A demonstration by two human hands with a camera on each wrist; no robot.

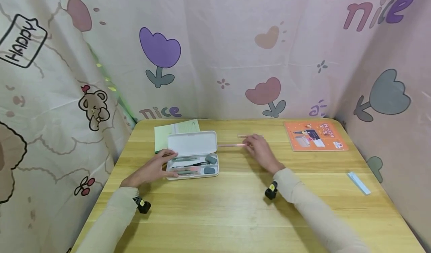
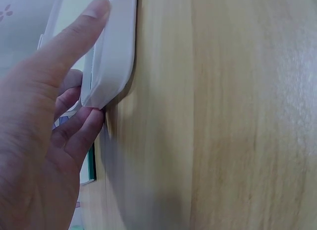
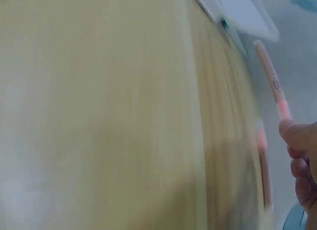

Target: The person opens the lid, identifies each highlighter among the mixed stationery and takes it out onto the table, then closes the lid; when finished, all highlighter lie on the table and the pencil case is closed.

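A white pencil case (image 1: 192, 142) lies on the table with its lid folded back. Inside are several pens, a black-tipped pen (image 1: 198, 164) and two grey-green blocks (image 1: 210, 159) that look like erasers. My left hand (image 1: 151, 169) holds the case by its left end, thumb on the near side and fingers around the corner, as the left wrist view shows. Between thumb and fingers my right hand (image 1: 263, 154) pinches a pink pen (image 1: 231, 145), raised off the table and pointing left toward the case. Another pink pen (image 3: 266, 175) lies on the table behind that hand.
Behind the case lies a pale green notepad (image 1: 161, 133), partly covered by the lid. At the back right is an orange booklet (image 1: 314, 137). A light blue strip (image 1: 358, 183) lies near the right edge. Printed curtains stand around the table.
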